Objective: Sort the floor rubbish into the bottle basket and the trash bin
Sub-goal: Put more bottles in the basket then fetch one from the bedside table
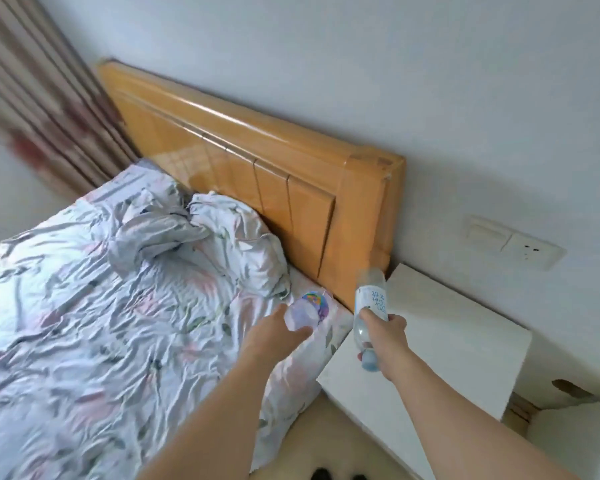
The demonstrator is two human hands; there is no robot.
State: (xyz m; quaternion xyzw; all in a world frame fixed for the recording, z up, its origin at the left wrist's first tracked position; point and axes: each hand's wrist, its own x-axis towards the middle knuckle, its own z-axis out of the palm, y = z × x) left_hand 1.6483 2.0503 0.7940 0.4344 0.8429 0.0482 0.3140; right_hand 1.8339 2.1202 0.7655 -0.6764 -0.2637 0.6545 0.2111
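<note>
Each grip holds a bottle: left hand the short bottle, right hand the tall bottle.

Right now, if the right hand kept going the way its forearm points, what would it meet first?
Probably the wooden headboard, near its right end. The right hand grips a clear bottle that leads the way; depth is unclear, so the white nightstand may lie below that line.

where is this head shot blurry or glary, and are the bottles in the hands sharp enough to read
Head view: the curtain at the far left is smeared by motion blur; the headboard carries soft window glare; wide-angle bending curves the wall edges. The bottle in the right hand shows blue lettering too blurred to read; the bottle in the left hand is softer still.
</note>
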